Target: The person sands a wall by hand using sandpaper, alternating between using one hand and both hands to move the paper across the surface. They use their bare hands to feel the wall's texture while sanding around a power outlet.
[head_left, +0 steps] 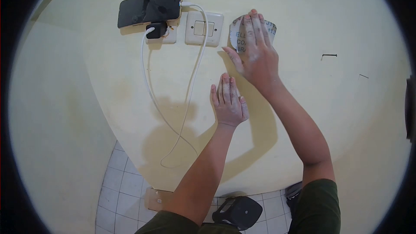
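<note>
Against the pale yellow wall (299,30), my right hand (259,52) presses a piece of sandpaper (236,39) with its fingers stretched out on top. The sheet's grey printed back faces me, and my thumb sticks out to the left of it. Lower down, my left hand (229,106) lies flat on the wall with nothing in it. White dust covers the fingers of both hands. Just left of the sandpaper is a white light switch (205,28).
A black phone (150,8) rests above a socket with a black charger (156,30); its white cable (144,67) loops down the wall. Nails (329,55) stick out at right. Below, a black object (238,212) and a brown box (158,199) stand on the tiled floor (123,182).
</note>
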`<control>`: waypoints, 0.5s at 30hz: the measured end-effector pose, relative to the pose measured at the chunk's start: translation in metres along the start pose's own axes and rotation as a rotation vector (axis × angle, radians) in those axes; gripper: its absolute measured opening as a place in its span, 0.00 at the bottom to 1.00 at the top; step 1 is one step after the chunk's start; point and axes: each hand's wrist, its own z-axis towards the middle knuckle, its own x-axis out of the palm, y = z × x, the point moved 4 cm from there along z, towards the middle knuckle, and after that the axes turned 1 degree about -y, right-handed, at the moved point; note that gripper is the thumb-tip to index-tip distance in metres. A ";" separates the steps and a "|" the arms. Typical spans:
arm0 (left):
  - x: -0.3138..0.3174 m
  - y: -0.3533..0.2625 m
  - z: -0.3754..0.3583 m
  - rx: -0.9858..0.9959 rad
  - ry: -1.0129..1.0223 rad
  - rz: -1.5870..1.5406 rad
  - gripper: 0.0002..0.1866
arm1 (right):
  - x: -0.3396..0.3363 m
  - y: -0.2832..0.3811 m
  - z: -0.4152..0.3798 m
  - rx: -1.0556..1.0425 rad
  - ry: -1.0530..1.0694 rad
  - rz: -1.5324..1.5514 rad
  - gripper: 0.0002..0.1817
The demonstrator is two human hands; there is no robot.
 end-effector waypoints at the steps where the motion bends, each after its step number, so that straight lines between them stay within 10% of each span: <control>1: 0.000 0.000 0.000 0.003 0.002 0.005 0.37 | 0.007 0.002 -0.001 0.012 -0.001 -0.043 0.45; 15: -0.002 0.002 -0.001 -0.015 -0.020 -0.029 0.37 | 0.006 -0.034 0.003 -0.282 0.098 0.092 0.33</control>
